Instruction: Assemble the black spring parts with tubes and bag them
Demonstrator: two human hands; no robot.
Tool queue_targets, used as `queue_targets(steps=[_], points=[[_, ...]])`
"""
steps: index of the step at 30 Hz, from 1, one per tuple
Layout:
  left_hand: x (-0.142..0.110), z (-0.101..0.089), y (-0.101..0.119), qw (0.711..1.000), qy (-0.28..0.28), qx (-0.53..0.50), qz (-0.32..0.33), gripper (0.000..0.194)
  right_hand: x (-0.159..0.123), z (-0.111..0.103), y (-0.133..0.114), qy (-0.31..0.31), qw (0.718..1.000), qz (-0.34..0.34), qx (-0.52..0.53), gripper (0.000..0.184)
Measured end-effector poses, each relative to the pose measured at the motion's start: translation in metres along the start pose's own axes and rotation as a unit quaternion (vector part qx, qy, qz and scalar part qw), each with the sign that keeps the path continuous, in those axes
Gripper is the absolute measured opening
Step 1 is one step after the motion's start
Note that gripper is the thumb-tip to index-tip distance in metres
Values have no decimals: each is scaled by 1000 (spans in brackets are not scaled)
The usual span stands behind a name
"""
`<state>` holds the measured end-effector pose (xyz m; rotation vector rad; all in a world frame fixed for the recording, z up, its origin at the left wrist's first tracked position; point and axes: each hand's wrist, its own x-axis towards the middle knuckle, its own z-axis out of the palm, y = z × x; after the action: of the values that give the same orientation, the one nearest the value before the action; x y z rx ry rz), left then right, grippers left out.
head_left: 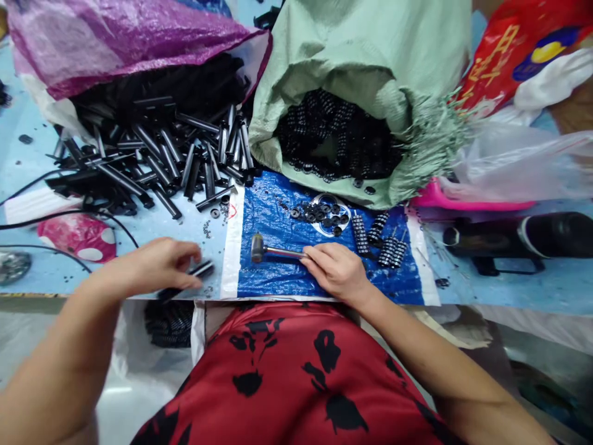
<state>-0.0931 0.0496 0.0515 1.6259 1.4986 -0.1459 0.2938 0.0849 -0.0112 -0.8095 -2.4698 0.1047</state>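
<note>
My right hand (337, 272) is closed around the handle of a small hammer (282, 251), whose head points left above a blue woven sheet (278, 284). Near the table's front edge, my left hand (162, 262) has its thumb and fingers curled about a black tubular piece (200, 271); part of the piece is hidden under the thumb. On the sheet lie small black discs (319, 213). Right of them are several black rollers with pale square markings (359, 233), some with thin metal pins sticking out.
Black tubular pieces (157, 154) spill from a purple bag (115, 43). A green woven sack (333, 43) holds more patterned black parts. A black bottle (514, 235) lies at the right beside a pink object (472, 196). Cables (41, 216) cross the left side.
</note>
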Motion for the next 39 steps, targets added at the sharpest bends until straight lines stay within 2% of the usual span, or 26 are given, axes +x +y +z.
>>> queue_targets(steps=[1, 2, 3, 5, 6, 7, 9, 11, 13, 16, 18, 21, 25, 28, 32, 36, 39], points=[[-7, -5, -7, 1000, 5, -1, -6, 44, 2, 0, 2, -13, 1000, 9, -8, 20], [-9, -7, -10, 999, 47, 8, 1, 50, 7, 0, 4, -24, 1000, 12, -8, 25], [-5, -9, -10, 993, 117, 27, 7, 54, 14, 1, 6, -30, 1000, 9, -2, 30], [19, -8, -1, 954, 282, 97, 13, 49, 38, 7, 12, -30, 999, -4, 10, 36], [35, -7, 6, 928, 345, 140, 5, 45, 53, 11, 19, -28, 1000, -4, 12, 36], [52, -6, 12, 907, 380, 181, -12, 41, 69, 15, 27, -32, 999, 2, 9, 35], [80, -6, 18, 886, 394, 239, -44, 36, 105, 21, 50, -54, 997, 48, 10, 40], [96, -7, 14, 879, 404, 247, -47, 32, 141, 26, 76, -71, 990, 124, -11, 41], [97, -6, 6, 863, 462, 202, -16, 27, 174, 29, 99, -85, 982, 162, -56, 42], [84, 1, 1, 835, 543, 74, 41, 20, 215, 35, 119, -132, 973, 151, -111, 47], [74, 11, 6, 833, 550, -29, 50, 18, 235, 42, 124, -178, 967, 129, -132, 48], [64, 27, 19, 833, 509, -212, 46, 20, 252, 54, 128, -230, 957, 99, -146, 44], [59, 41, 32, 808, 453, -371, 63, 22, 252, 60, 133, -241, 957, 84, -138, 43], [56, 47, 36, 794, 435, -418, 68, 21, 236, 56, 134, -216, 959, 102, -151, 47], [55, 53, 41, 775, 422, -466, 66, 23, 206, 49, 136, -152, 963, 190, -115, 48], [61, 59, 46, 745, 390, -538, 63, 30, 172, 41, 138, -30, 970, 235, 61, 44], [65, 56, 53, 712, 358, -601, 56, 36, 138, 31, 123, 13, 932, 265, 249, 56]])
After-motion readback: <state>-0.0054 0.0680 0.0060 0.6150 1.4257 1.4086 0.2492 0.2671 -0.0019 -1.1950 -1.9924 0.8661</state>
